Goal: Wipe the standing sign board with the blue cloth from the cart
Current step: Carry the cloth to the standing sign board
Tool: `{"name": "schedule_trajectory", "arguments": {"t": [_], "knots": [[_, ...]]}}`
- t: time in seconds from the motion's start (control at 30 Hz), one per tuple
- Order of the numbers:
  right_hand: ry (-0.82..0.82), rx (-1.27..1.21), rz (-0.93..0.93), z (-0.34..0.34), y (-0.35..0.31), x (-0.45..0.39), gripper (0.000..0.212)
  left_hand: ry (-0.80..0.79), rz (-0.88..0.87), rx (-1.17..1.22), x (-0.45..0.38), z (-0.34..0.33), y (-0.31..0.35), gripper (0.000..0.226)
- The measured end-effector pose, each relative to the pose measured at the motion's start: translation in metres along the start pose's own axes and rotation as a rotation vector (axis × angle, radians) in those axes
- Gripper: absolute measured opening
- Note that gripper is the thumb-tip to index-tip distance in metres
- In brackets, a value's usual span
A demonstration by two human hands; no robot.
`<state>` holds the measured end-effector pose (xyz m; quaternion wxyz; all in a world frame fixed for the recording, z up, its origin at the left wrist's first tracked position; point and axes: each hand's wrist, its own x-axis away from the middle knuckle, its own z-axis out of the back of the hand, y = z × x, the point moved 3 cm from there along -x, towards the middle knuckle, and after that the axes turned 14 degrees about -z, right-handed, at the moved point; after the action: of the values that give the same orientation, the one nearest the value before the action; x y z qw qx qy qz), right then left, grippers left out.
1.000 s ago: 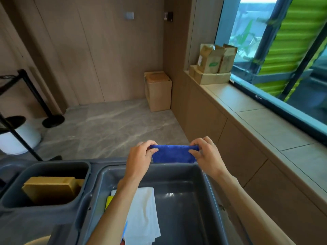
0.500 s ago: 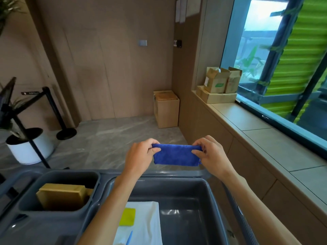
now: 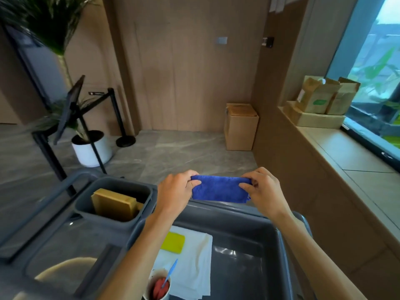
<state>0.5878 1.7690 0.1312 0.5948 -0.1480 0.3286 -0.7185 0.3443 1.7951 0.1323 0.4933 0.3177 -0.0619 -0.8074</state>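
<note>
Pinched at both ends: blue cloth, left hand and right hand closed on it, stretched flat for wiping. Held above cart rim. Sign board standing at 10 o'clock, untouched.

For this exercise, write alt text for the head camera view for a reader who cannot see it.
Two bare hands, left hand and right hand, hold a folded blue cloth stretched between them above a grey cart. A black standing sign board waits to the left beside a potted plant.
</note>
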Motion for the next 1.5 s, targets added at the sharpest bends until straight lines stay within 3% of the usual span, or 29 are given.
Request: {"name": "schedule_trajectory", "arguments": {"t": [0.4, 0.97, 1.5], "knots": [[-0.170, -0.013, 0.170, -0.074, -0.067, 0.018, 0.010, 0.147, 0.240, -0.058, 0.088, 0.050, -0.057, 0.013], [-0.461, -0.122, 0.491, -0.225, -0.257, 0.151, 0.012, 0.336, 0.631, -0.218, 0.304, 0.206, -0.160, 0.016], [-0.809, -0.159, 0.875, -0.322, -0.418, 0.311, 0.011, 0.660, 1.029, -0.462, 0.507, 0.315, -0.151, 0.011]]}}
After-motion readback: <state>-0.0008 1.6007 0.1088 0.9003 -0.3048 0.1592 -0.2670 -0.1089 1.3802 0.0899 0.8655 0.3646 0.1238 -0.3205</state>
